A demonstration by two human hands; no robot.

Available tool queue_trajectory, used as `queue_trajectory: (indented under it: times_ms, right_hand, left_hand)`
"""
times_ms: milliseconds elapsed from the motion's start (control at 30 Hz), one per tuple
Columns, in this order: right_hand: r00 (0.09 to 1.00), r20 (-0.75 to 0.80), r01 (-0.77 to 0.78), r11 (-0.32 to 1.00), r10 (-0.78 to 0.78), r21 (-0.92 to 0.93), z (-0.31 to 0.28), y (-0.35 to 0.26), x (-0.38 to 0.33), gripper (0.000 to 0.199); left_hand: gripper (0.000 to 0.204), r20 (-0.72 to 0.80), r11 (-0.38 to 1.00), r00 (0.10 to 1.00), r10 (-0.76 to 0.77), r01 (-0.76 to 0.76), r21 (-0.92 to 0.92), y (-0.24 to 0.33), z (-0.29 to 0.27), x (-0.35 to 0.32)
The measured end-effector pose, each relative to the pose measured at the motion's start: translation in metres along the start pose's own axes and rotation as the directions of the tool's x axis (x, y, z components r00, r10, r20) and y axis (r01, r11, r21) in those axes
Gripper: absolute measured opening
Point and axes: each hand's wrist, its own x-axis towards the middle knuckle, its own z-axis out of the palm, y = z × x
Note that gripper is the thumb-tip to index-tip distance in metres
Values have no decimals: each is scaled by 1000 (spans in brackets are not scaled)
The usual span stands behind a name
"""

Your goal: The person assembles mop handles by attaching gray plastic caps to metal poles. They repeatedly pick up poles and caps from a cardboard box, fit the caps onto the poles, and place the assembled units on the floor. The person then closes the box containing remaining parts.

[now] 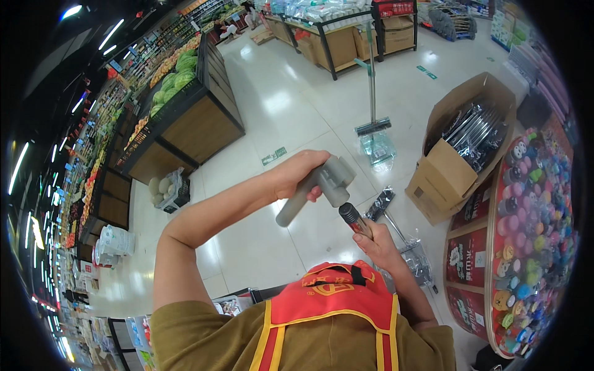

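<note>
My left hand (304, 170) is closed around a grey plastic fitting (335, 185) with a long rounded grip and short tube-like ends. In my right hand (376, 246) is a pole (363, 230), whose black ribbed end (351, 216) points up toward the fitting. The pole end sits just below the fitting's lower tube; a narrow gap seems to separate them. Beyond my right hand, a mop with a dark flat head (380, 204) and a thin metal stem lies on the floor, partly covered by clear plastic wrap (416, 263).
A mop (372, 125) with a green and grey pole stands ahead on the tiles. An open cardboard box (442, 176) of plastic-wrapped items is at the right, beside a bin of colourful toys (516, 247). Watermelons (179, 78) fill a wooden stand (204, 120) at the left.
</note>
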Motion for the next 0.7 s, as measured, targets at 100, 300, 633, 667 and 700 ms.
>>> queue_trajectory:
  times_ms: [100,300,633,667,700]
  right_hand:
    - [1000,-25,2,1000,-3,-12,2,-14,0,42]
    - [996,-57,67,996,-70,-58,1,-13,1,40]
    - [995,-64,80,997,-79,15,-3,-17,-4,39]
    - [994,-77,84,996,-84,-1,-3,-19,-4,39]
    - [992,-89,87,996,-89,-17,-2,-21,-3,40]
  left_hand:
    - [36,178,942,970,-166,209,-262,-14,-16,8]
    - [40,321,879,936,-143,269,-394,-35,-18,27]
    - [31,19,981,996,-84,86,-175,-29,2,22]
    - [30,-80,995,996,-32,25,-95,-26,8,18]
    - [30,-83,998,996,28,-32,-54,-24,8,17]
